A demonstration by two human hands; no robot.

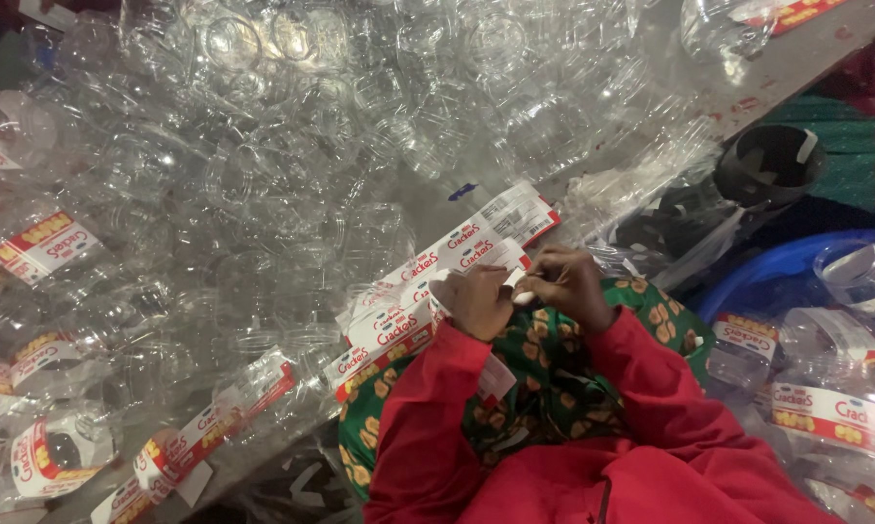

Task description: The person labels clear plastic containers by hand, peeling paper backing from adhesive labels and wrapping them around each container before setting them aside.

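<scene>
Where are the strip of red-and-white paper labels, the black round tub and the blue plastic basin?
strip of red-and-white paper labels (428, 291), head view, middle of the strip.
black round tub (769, 163), head view, its inner wall.
blue plastic basin (762, 267), head view, its bare rim.

Both your arms come up from the lower edge of the view in red sleeves, bent at the elbows so that the forearms converge toward the middle. Your left hand (474, 303) sits a little lower and to the left, knuckles up, the fingers curled under into a loose fist with the wrist just clear of the cuff. Your right hand (571, 283) is just beside it, touching or nearly touching, the back of the hand turned upward and the fingers bent inward toward the left hand, thumb and forefinger pinched together at the tips. Both wrists are held fairly straight.
</scene>
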